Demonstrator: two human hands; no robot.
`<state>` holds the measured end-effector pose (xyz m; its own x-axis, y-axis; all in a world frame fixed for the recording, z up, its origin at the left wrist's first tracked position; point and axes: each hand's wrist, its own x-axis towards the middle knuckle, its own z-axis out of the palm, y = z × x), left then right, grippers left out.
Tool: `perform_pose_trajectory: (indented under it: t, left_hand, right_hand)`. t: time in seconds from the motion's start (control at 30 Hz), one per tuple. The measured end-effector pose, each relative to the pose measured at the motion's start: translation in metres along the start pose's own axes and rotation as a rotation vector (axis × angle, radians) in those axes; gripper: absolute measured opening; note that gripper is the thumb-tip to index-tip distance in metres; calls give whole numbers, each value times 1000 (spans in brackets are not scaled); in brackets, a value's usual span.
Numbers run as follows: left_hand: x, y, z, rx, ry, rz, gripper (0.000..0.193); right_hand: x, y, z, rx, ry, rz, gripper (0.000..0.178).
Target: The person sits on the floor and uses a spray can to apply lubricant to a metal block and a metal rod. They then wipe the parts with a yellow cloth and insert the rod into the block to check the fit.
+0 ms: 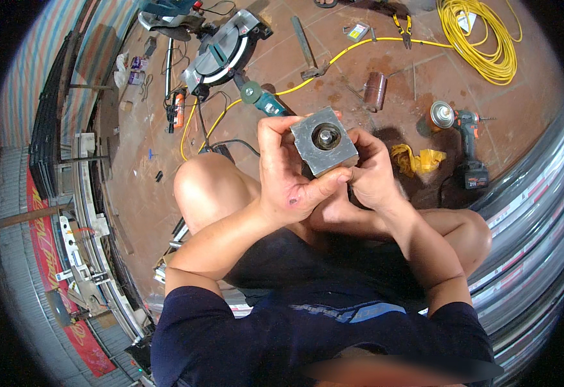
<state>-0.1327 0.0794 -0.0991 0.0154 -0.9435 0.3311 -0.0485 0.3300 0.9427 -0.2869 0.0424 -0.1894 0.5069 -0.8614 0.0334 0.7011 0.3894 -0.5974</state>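
Note:
A square grey metal block (306, 137) is held up in front of me over my crossed legs. Its upward face has a round recess, and a shiny metal pin or bolt end (325, 136) stands in the middle of it. My left hand (283, 184) is closed round the block's left side, with the thumb along its near edge and the fingers behind it. At the block's right and underside, my right hand (373, 177) is closed with bent fingers against it. The block hides some of the fingertips and its own underside.
Beyond the block lie an angle grinder (269, 104), a mitre saw (227, 55), a hammer (304, 45) and a coiled yellow hose (498, 58). Rightward are a spray can (442, 116), a cordless drill (467, 138) and a yellow cloth (417, 161). Plastic-wrapped lengths (533, 238) line the right side.

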Motion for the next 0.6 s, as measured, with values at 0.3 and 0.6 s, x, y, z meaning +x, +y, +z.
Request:
perform_pose_trajectory:
  t: [0.3,0.6]
  left_hand:
    - [-3,1,20,-115,204,-133,61]
    - [17,18,-4,-500,224,-378,39]
  right_hand:
    - [-18,4,36,-341,347,-165,41]
    - [2,-18,19,150,23,199,49]
